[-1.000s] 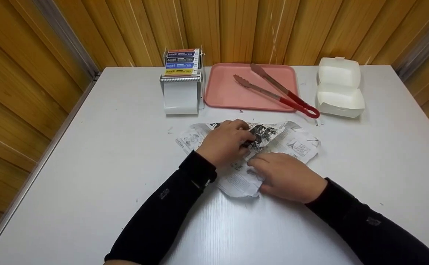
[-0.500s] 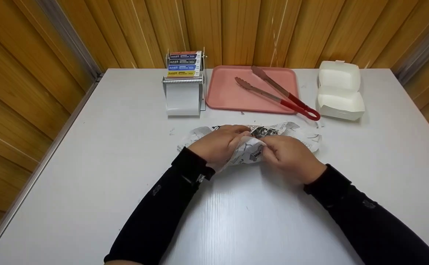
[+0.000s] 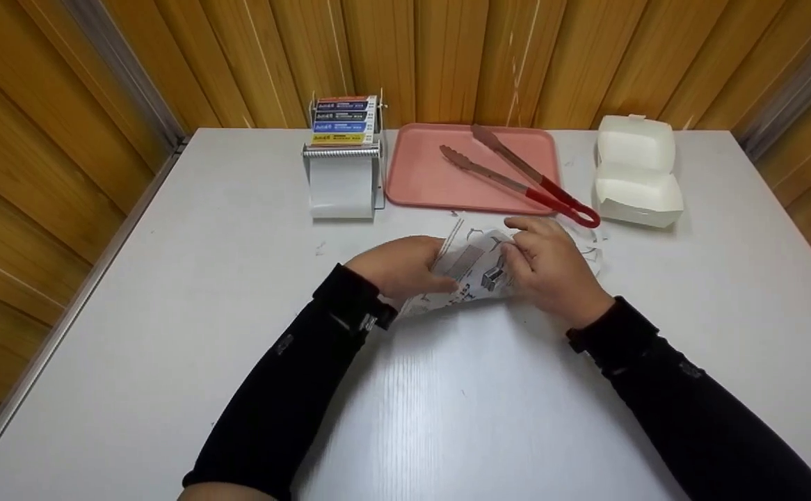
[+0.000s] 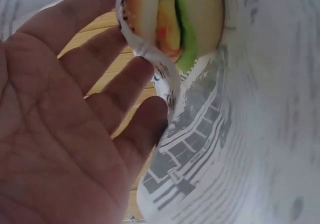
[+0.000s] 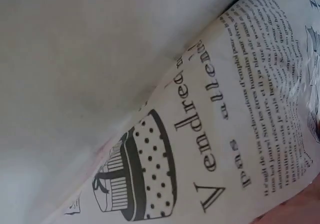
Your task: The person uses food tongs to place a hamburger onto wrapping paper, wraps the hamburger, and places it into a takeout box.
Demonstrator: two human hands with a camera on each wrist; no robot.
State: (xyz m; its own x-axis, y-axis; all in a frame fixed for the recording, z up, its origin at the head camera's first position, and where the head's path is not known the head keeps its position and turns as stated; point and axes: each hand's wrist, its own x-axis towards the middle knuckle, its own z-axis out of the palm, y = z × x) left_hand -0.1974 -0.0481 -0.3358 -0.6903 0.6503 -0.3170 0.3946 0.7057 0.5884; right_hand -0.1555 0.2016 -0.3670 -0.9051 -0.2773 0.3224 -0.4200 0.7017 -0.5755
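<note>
A printed paper wrapper is folded up between the hands in the head view. Within it, in the left wrist view, a hamburger shows its sesame bun, a green leaf and a yellow-orange filling. My left hand stands at the wrapper's left side; in its wrist view the spread, fairly straight fingers touch the paper's edge by the burger. With thumb and fingers, my right hand pinches the raised paper flap on the right. Only printed paper and a sliver of skin fill most of the right wrist view.
Behind the hands lies a pink tray with red-handled tongs across it. A label dispenser with coloured boxes stands to its left. An open white clamshell box is at the right, before a wood-panelled wall.
The near part of the wrapper has been lifted and folded away from the body over the middle. My right hand has moved up and forward with the flap; my left hand has shifted slightly left.
</note>
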